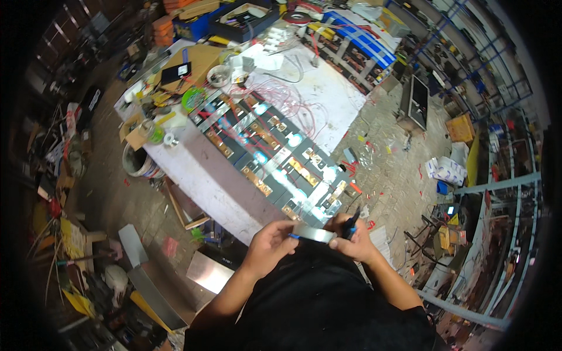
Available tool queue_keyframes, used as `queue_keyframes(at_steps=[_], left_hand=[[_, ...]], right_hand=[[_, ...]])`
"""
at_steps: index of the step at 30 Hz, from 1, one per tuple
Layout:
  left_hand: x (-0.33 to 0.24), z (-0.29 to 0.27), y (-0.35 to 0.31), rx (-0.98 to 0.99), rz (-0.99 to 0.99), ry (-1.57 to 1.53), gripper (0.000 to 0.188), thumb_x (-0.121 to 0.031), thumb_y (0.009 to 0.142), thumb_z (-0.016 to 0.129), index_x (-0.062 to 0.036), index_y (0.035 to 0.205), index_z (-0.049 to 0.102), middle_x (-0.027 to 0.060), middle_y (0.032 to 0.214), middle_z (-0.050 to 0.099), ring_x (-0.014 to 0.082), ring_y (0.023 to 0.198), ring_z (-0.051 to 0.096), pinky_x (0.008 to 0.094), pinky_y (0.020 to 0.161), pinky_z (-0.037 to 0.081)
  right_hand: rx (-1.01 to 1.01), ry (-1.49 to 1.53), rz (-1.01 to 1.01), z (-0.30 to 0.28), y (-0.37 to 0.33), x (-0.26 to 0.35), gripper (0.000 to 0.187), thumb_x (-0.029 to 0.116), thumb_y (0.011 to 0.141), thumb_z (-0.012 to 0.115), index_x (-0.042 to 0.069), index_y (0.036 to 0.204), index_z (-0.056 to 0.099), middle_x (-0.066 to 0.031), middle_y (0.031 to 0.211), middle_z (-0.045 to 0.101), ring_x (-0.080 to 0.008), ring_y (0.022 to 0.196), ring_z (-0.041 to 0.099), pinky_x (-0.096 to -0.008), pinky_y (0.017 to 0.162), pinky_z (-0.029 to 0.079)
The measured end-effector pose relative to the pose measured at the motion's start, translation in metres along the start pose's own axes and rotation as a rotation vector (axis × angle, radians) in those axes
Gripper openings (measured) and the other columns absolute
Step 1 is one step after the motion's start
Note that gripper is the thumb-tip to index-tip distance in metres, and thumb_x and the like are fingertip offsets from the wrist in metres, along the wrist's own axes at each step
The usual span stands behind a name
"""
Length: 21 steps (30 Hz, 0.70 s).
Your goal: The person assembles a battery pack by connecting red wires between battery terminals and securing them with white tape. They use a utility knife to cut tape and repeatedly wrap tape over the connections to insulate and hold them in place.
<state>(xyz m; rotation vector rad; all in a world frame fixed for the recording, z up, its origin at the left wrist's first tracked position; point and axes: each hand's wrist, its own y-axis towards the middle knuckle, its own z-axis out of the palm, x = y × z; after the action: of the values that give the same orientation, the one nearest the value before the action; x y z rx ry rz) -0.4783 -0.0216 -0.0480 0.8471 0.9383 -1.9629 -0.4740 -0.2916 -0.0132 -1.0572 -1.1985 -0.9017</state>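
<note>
In front of my body, my left hand (274,244) and my right hand (355,241) grip a roll of pale, shiny tape (316,234) from its two sides. Something small and blue shows at my left fingertips. My right hand also has a dark, narrow tool (353,222) in it, whose kind I cannot make out. Just beyond my hands, on the table, lies a battery pack (275,153) of black cells with copper connecting bars. Silvery tape strips run across it, and several spots on it shine brightly. Red wires (293,111) lie tangled along its far side.
The white table (193,157) carries a blue-topped battery pack (360,44) at the far right and a cardboard box (202,67) at the far left. A bucket (140,162) stands by its left edge. Shelving (497,193) runs along the right; scraps litter the floor.
</note>
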Motion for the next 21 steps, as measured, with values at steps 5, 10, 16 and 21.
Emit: queue_keyframes(at_steps=[5, 10, 16, 21], left_hand=[[0.016, -0.009, 0.004, -0.008, 0.063, -0.07, 0.031, -0.002, 0.102, 0.074, 0.0004, 0.13, 0.06, 0.0126, 0.124, 0.073, 0.0154, 0.106, 0.071, 0.0294, 0.087, 0.06], [0.009, -0.014, 0.011, -0.053, 0.162, -0.024, 0.035, 0.006, 0.098, 0.071, 0.0019, 0.13, 0.057, 0.0194, 0.128, 0.072, 0.0246, 0.115, 0.072, 0.0343, 0.09, 0.062], [-0.033, -0.007, 0.017, -0.095, 0.162, -0.06, 0.039, 0.006, 0.096, 0.077, 0.0029, 0.13, 0.058, 0.015, 0.128, 0.069, 0.0208, 0.116, 0.071, 0.0357, 0.101, 0.058], [-0.033, -0.004, 0.028, -0.176, 0.113, 0.076, 0.033, 0.009, 0.094, 0.078, 0.0009, 0.121, 0.062, 0.0128, 0.123, 0.068, 0.0185, 0.111, 0.069, 0.0334, 0.099, 0.056]], right_hand=[[0.134, 0.056, 0.058, -0.003, 0.01, -0.008, 0.029, 0.011, 0.085, 0.087, 0.005, 0.102, 0.064, 0.0032, 0.093, 0.06, -0.0082, 0.088, 0.054, -0.0289, 0.078, 0.047], [0.155, 0.102, 0.117, -0.004, 0.033, -0.011, 0.03, 0.013, 0.084, 0.088, 0.004, 0.102, 0.066, -0.001, 0.098, 0.067, -0.0091, 0.09, 0.056, -0.0294, 0.081, 0.048], [0.354, 0.187, 0.105, -0.014, 0.074, 0.0, 0.03, 0.013, 0.085, 0.086, 0.004, 0.097, 0.061, -0.0052, 0.101, 0.071, -0.0132, 0.094, 0.062, -0.0334, 0.083, 0.05], [0.501, 0.217, 0.148, -0.033, 0.101, 0.009, 0.031, 0.016, 0.088, 0.086, 0.002, 0.111, 0.071, -0.003, 0.105, 0.072, -0.0101, 0.095, 0.062, -0.0293, 0.084, 0.051]])
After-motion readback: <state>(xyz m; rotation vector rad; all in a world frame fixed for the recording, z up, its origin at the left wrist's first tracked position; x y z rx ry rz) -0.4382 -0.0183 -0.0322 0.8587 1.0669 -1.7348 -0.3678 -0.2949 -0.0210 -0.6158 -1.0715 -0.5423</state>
